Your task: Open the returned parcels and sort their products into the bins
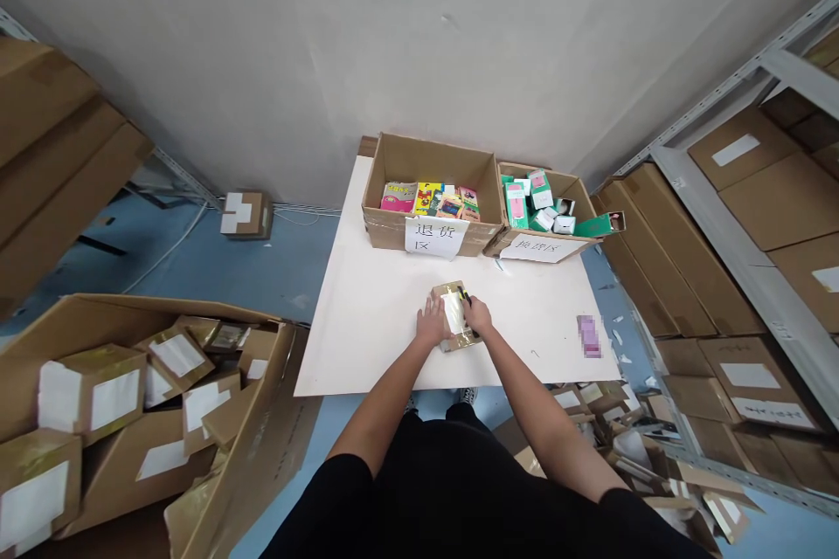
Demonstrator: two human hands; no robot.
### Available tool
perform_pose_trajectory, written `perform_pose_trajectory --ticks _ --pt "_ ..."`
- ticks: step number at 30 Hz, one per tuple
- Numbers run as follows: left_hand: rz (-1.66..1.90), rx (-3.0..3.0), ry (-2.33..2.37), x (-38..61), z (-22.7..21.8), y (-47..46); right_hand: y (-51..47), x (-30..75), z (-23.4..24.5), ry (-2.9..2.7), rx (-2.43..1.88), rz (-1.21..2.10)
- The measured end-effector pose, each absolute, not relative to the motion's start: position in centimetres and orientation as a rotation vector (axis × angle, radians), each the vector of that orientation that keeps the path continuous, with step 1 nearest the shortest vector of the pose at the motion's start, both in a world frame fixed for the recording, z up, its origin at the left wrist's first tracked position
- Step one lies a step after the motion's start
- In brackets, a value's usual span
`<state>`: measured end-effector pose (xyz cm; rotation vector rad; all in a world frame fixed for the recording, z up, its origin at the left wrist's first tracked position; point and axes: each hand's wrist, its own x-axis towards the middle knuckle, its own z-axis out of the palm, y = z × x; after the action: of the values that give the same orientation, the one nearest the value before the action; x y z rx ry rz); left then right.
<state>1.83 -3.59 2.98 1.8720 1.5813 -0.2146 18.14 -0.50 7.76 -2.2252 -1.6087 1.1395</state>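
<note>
A small brown taped parcel (453, 311) with a white label lies on the white table (367, 323) in front of me. My left hand (431, 323) rests flat against the parcel's left side, fingers spread. My right hand (476, 314) is closed on a small dark and yellow tool (464, 296), its tip at the parcel's top right.
Two open cartons stand at the table's far edge: one (429, 188) with colourful books, one (544, 210) with green and white boxes. A pink item (589, 335) lies at the right. A large carton (131, 402) of parcels sits at my left, shelving (734, 244) and cardboard scraps at my right.
</note>
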Motion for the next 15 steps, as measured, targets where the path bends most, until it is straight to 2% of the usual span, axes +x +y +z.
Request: perform_pose_trajectory --ticks 6,15 --pt "-0.195 1.834 1.580 2.2 2.9 -3.3 3.7 14.2 7.0 -1.606 -2.310 1.087" --pt "-0.234 1.785 1.625 2.6 2.5 -3.3 1.0 14.1 5.2 -1.567 -2.336 1.102"
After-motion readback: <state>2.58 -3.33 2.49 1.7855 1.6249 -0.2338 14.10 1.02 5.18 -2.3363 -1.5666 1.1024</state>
